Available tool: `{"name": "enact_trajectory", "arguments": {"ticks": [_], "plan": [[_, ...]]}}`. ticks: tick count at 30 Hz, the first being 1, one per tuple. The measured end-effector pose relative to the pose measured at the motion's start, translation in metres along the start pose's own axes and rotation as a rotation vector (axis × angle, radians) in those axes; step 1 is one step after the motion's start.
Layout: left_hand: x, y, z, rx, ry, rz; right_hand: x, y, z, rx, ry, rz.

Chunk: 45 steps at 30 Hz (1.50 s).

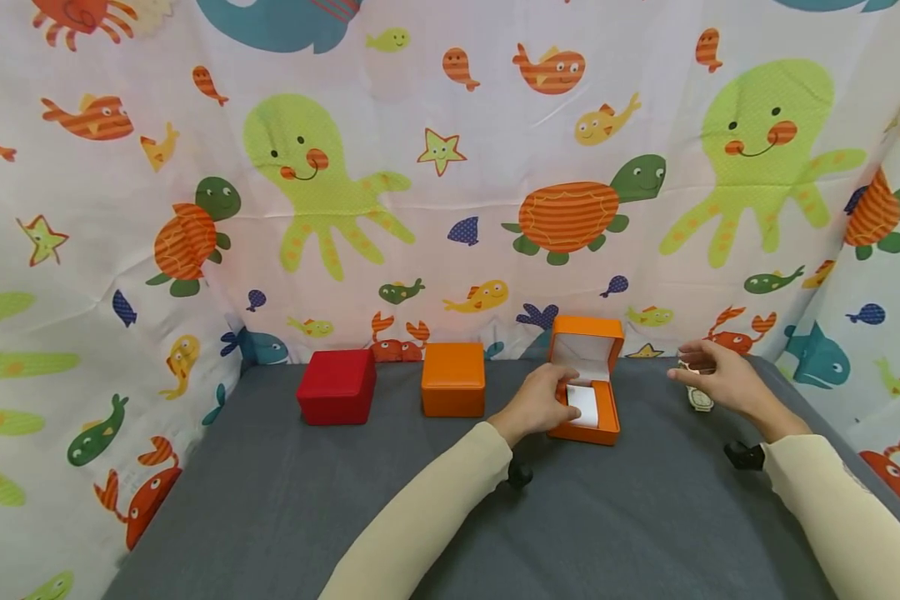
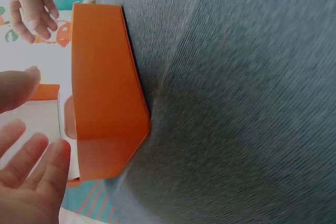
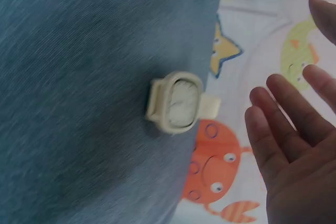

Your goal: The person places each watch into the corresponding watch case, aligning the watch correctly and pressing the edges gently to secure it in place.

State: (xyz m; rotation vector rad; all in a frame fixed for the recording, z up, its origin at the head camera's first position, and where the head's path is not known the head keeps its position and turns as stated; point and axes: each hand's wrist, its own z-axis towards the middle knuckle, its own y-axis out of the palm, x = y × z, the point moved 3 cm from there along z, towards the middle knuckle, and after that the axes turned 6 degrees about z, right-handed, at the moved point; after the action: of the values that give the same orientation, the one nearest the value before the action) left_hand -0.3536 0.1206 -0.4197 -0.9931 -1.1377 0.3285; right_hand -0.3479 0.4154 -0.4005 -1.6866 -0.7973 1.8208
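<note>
An orange watch box [image 1: 606, 421] stands with its lid up, a white cushion [image 1: 583, 406] inside it. My left hand [image 1: 542, 404] is over the left side of this box, thumb and fingers spread apart beside the cushion. In the left wrist view, the box's orange side wall [image 2: 107, 77] lies just beyond the fingertips [image 2: 60, 153]. A cream-coloured wristwatch [image 1: 699, 398] is on the grey table, its face showing in the right wrist view. My right hand [image 1: 723, 383] hovers above and beside the watch with relaxed fingers and nothing in them.
Left of the open box stand a closed orange box [image 1: 453, 381] and a closed red box [image 1: 337, 387]. Behind the grey table [image 1: 307, 500] hangs a white curtain [image 1: 450, 233] printed with sea animals, which also runs along both sides.
</note>
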Motion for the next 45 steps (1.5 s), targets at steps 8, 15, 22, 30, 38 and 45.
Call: {"name": "enact_trajectory", "arguments": {"ticks": [8,15,22,30,38,45], "plan": [[0.006,0.001,0.009,-0.100,0.095,0.212,0.022,0.000,-0.013,-0.036,0.070,-0.069],[0.002,0.003,0.015,-0.163,0.138,0.299,0.037,0.005,-0.022,-0.066,0.117,-0.097],[0.002,0.007,0.019,-0.213,0.121,0.381,0.045,0.009,-0.024,-0.075,0.099,-0.103],[0.009,0.005,0.018,-0.261,0.098,0.464,0.051,0.012,-0.022,-0.073,0.079,-0.121],[0.012,0.002,0.018,-0.287,0.122,0.525,0.051,0.013,-0.017,-0.067,0.030,-0.159],[0.011,0.003,0.020,-0.267,0.172,0.501,0.050,0.012,-0.015,-0.065,0.013,-0.204]]}}
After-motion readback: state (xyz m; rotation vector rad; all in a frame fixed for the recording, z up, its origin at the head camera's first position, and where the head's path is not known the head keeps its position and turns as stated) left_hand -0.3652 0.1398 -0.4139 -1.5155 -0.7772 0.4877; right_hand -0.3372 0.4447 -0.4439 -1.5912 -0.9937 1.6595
